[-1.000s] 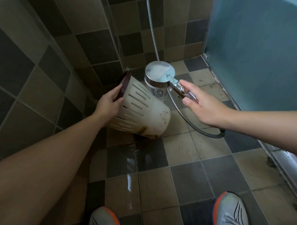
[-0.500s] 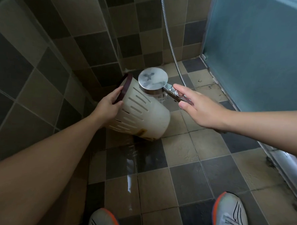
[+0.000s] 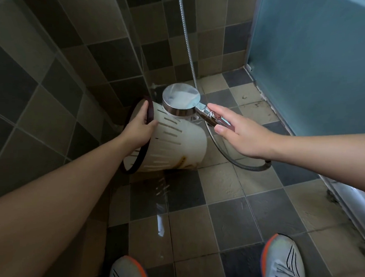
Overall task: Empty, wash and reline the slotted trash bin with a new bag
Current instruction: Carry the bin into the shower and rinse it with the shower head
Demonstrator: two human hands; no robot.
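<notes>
The white slotted trash bin [image 3: 177,144] with a dark rim is tipped on its side above the tiled floor, its open mouth facing left toward me. My left hand [image 3: 137,129] grips the rim, thumb outside on the slotted wall. My right hand [image 3: 242,133] holds the chrome handle of the shower head [image 3: 181,99], whose round face hangs just over the bin's upper side. A brown stain marks the bin near its base. Water runs off the bin onto the floor below it.
The metal shower hose [image 3: 234,161] loops behind my right hand and rises along the tiled wall [image 3: 55,71]. A frosted blue glass door [image 3: 314,60] stands at right with its metal track [image 3: 345,193]. A wet streak [image 3: 160,216] lies on the floor between bin and my shoes [image 3: 282,264].
The bin has turned so its mouth faces me more, and my left hand has shifted along the rim. The shower head has moved a little over the bin's upper side.
</notes>
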